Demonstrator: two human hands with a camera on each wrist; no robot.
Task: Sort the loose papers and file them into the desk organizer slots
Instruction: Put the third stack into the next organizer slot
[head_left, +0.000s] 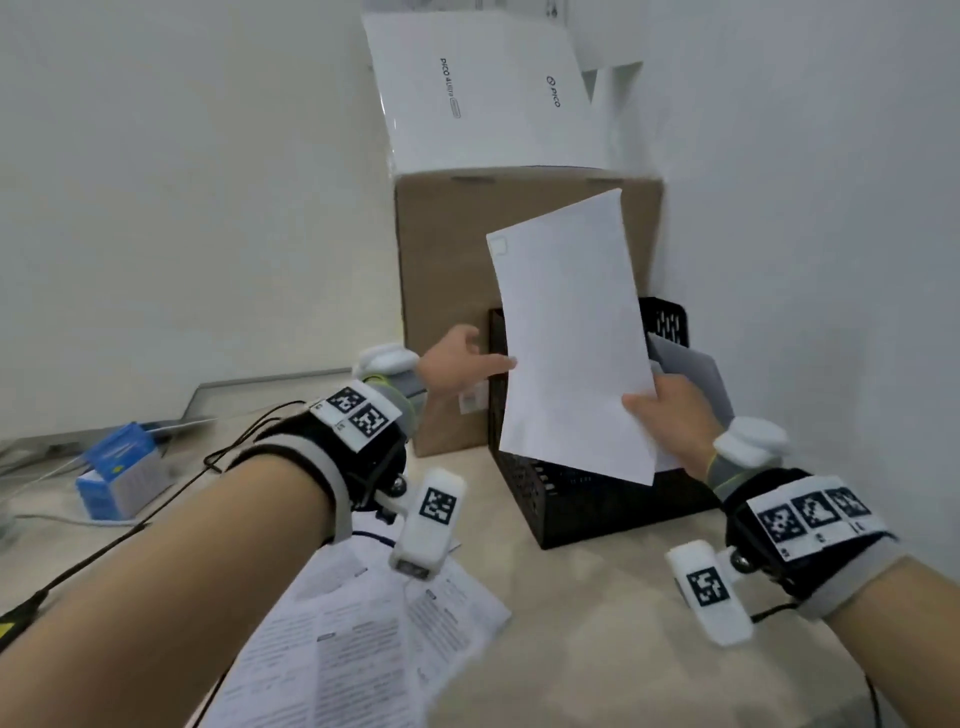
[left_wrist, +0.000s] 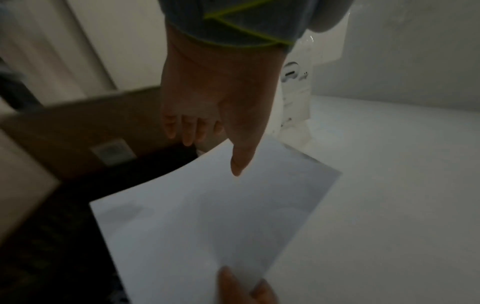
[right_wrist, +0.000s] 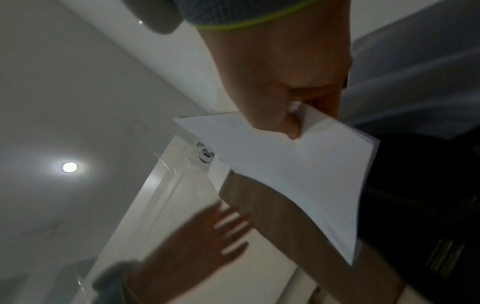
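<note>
A thin stack of white sheets (head_left: 571, 338) stands tilted above the black mesh desk organizer (head_left: 597, 514), its lower edge over the slots. My right hand (head_left: 649, 402) pinches the stack's lower right edge between thumb and fingers, which also shows in the right wrist view as right hand (right_wrist: 294, 125) on sheets (right_wrist: 298, 174). My left hand (head_left: 483, 358) is open, and its straight thumb (left_wrist: 237, 162) touches the left edge of the sheets (left_wrist: 207, 216). A grey paper (head_left: 696, 374) stands in a back slot. Printed loose papers (head_left: 363, 634) lie on the desk under my left forearm.
A brown cardboard box (head_left: 447, 260) stands right behind the organizer, with a white Pico box (head_left: 483, 93) on top. White walls close in behind and on the right. A blue box (head_left: 119, 467) and black cables (head_left: 130, 530) lie at the left of the desk.
</note>
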